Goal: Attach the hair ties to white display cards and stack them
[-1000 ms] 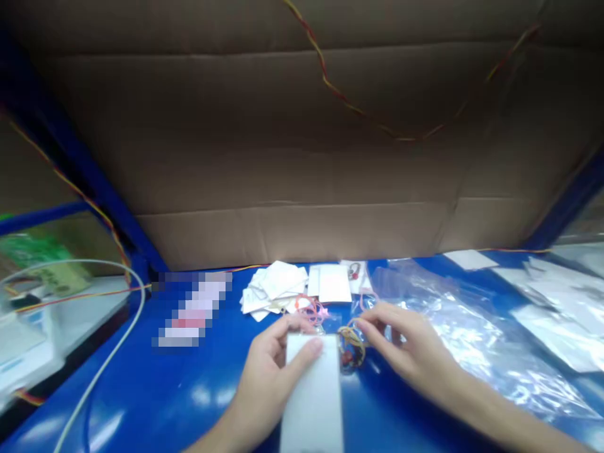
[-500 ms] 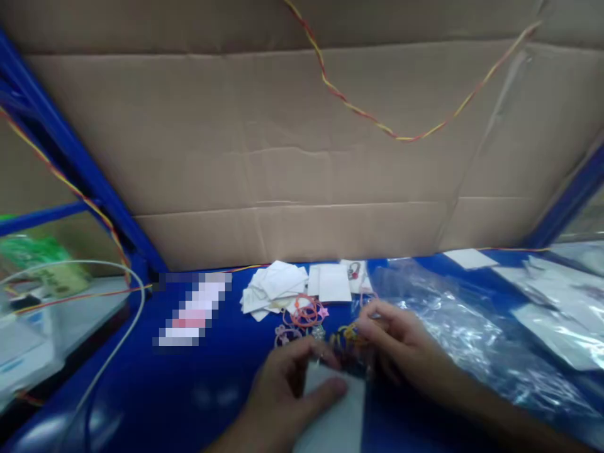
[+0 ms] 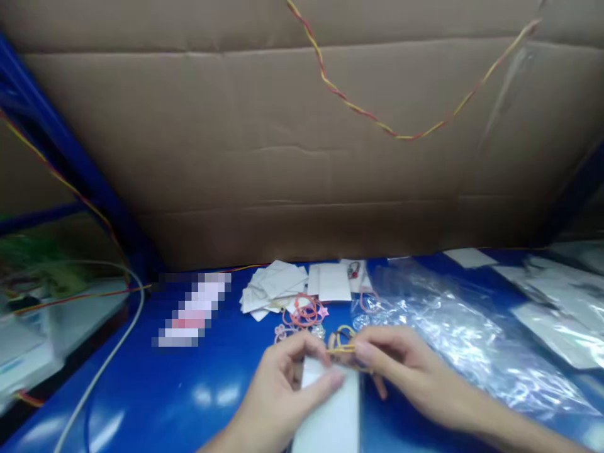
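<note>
My left hand (image 3: 295, 380) grips a white card (image 3: 328, 412), thumb on its face and fingers behind. Clear plastic seems to edge the card on its right side. At the card's upper end, my right hand (image 3: 403, 358) pinches a yellow cord loop (image 3: 343, 350) between thumb and fingers. Part of the loop is hidden by the fingers. Just beyond the hands lie orange cord loops (image 3: 304, 311) with a pink star charm (image 3: 323, 311). A pale pink loop (image 3: 283, 333) is partly covered by my left hand.
Loose white cards (image 3: 276, 283) and a neater card stack (image 3: 334, 281) sit at the back. Clear plastic bags (image 3: 467, 327) spread over the right side, with packed cards (image 3: 557, 327) beyond. A white cable (image 3: 116, 358) curves along the left. Cardboard (image 3: 302, 157) walls the rear.
My right hand has come down from beside the cord loops to the card's upper end, with the yellow loop now between its fingers. My left hand keeps the card nearly in place.
</note>
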### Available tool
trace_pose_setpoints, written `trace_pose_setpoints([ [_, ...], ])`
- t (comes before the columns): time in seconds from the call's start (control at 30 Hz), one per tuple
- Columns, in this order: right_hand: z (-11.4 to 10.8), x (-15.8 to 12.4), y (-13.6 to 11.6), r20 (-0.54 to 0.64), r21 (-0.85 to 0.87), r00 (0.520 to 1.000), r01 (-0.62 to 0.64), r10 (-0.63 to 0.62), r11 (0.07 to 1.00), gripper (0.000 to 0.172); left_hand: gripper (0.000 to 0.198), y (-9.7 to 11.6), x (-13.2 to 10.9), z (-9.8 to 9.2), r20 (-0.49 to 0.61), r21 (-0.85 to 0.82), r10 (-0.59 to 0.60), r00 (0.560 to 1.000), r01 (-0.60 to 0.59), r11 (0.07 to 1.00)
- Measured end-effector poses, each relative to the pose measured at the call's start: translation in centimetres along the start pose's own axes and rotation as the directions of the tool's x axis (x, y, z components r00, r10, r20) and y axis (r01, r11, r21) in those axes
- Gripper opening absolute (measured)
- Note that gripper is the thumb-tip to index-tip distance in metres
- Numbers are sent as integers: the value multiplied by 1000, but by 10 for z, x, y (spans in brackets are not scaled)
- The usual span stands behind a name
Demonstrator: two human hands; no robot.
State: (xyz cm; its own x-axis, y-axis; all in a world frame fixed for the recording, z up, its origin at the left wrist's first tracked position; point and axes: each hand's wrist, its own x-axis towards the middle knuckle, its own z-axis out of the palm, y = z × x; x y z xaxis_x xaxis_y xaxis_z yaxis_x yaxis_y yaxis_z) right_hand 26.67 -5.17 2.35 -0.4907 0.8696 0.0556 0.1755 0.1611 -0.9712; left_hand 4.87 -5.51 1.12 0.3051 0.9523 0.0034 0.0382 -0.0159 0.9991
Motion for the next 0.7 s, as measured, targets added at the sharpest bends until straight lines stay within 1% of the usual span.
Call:
trace_pose_setpoints([
  [0.1,0,-3,-3,-14,-139,998,52,-55,989,38,22,-1,-1,-1,-2,74,10,1000,-10,997],
  [0.2,0,-3,-6,-38,-207,996,75,-85,975,37,22,-1,0,-1,14,89,-11,1000,10,996],
  [0.27,0,-3,-7,-58,-227,992,94,-110,969,36,21,-1,0,0,14,80,-24,1000,23,997],
  [0.4,0,-4,-8,-59,-231,985,143,-161,962,30,22,-2,1,0,4,63,-10,1000,9,998],
  [0.5,-1,-5,-7,-53,-278,980,168,-190,946,26,23,-2,1,0,1,72,-11,1000,11,997],
  [0.7,-1,-4,-7,9,-330,985,167,-174,929,29,16,2,0,0,15,44,29,999,-29,999],
])
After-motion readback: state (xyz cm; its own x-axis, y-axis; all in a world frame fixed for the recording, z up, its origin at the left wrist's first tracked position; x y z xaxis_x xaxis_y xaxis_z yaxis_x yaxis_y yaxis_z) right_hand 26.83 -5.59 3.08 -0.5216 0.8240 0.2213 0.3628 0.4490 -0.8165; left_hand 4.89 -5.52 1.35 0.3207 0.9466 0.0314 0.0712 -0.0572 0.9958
